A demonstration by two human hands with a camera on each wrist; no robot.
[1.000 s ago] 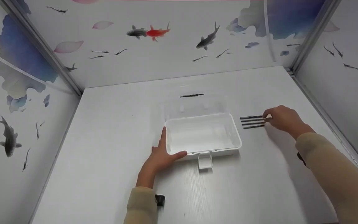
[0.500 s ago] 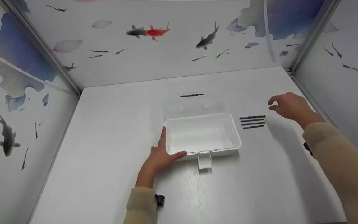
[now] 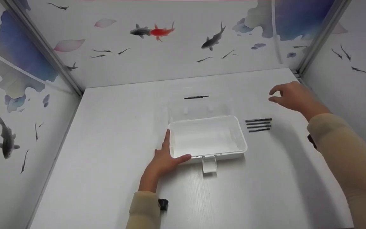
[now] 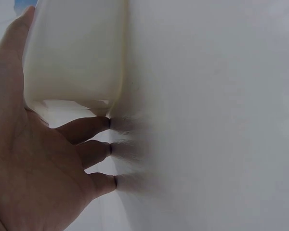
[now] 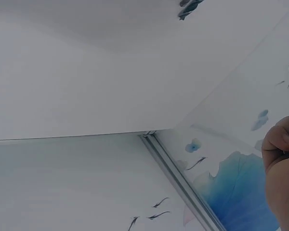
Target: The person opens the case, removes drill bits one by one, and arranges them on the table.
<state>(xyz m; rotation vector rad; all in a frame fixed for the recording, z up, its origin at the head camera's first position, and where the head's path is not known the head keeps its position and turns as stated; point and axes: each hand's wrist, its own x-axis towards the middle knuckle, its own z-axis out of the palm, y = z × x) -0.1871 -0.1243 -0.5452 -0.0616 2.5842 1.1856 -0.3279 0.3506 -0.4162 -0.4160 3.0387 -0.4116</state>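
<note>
A white plastic box (image 3: 208, 156) sits lidless side up on the table, its clear lid (image 3: 199, 109) folded back behind it. My left hand (image 3: 164, 162) rests at its front left corner, forefinger along the left side and thumb at the front rim. Three other fingertips touch the table in the left wrist view. Right of the box lie several dark drill bits (image 3: 258, 125) in parallel rows. Behind them, above the table, my right hand (image 3: 292, 97) hovers with bent fingers and a gap between thumb and forefinger, holding nothing visible.
More dark bits (image 3: 196, 97) lie by the clear lid at the back. A white latch (image 3: 209, 166) hangs from the box's front. Printed walls (image 3: 176, 63) enclose the white table (image 3: 113, 133) at the back and both sides.
My right hand has left the row of bits, lifting and moving back, and its thumb and forefinger are apart. The left hand and box stay in place.
</note>
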